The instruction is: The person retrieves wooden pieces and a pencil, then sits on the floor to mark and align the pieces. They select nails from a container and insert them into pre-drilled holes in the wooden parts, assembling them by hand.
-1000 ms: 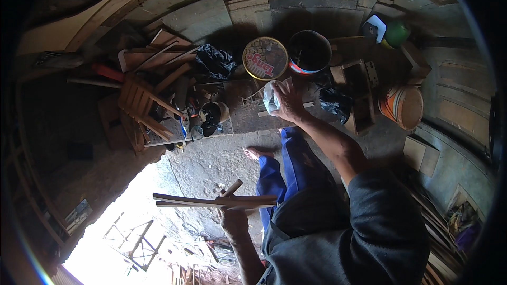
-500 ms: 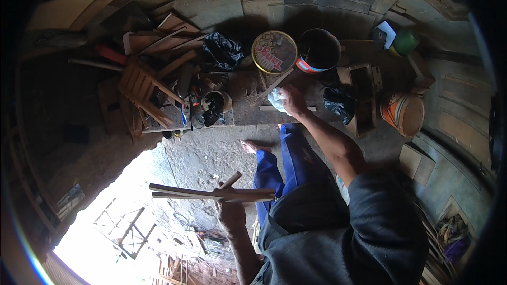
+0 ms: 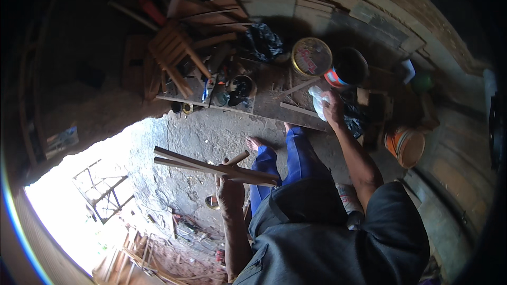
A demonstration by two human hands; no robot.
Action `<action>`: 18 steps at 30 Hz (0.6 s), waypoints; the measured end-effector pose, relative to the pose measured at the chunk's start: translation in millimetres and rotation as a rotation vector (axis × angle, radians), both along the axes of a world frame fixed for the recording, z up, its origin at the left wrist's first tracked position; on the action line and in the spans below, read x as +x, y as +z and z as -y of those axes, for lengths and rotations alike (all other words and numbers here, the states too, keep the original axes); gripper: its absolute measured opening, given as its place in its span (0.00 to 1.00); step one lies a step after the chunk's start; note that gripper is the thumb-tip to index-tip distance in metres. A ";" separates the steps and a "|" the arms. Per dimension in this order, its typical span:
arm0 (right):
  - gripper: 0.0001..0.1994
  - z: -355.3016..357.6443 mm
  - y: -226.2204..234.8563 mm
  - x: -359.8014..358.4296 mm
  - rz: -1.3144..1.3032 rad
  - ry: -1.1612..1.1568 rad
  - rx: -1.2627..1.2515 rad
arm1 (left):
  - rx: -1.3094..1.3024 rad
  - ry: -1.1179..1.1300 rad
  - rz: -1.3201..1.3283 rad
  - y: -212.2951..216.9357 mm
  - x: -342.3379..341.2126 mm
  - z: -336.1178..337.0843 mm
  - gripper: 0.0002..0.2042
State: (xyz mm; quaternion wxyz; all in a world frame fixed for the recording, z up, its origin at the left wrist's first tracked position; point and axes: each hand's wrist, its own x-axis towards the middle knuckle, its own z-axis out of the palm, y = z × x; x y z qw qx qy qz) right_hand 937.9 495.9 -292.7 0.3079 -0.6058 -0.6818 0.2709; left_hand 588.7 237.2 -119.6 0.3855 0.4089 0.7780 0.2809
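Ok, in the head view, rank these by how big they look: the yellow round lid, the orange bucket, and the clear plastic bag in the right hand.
1-2. yellow round lid and orange bucket: look alike, unranked.
3. clear plastic bag, partly hidden by the right hand.

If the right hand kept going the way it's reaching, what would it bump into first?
Probably the dark bucket just past the right hand, which already grips a clear plastic bag. Depth is hard to judge here.

Round yellow tin beside dark bucket at the plank's far edge; orange bucket off its right end.
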 end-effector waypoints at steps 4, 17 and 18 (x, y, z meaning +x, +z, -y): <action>0.15 3.0 17.4 -4.4 0.109 0.076 -0.028 | -0.120 -0.252 -0.808 3.3 -9.3 4.2 0.19; 0.13 60.2 49.8 -103.6 0.174 0.380 -0.196 | 0.891 1.034 1.250 7.5 -98.7 90.3 0.19; 0.13 65.2 51.2 -119.8 0.223 0.416 -0.210 | 0.902 1.044 1.250 6.7 -111.4 104.2 0.19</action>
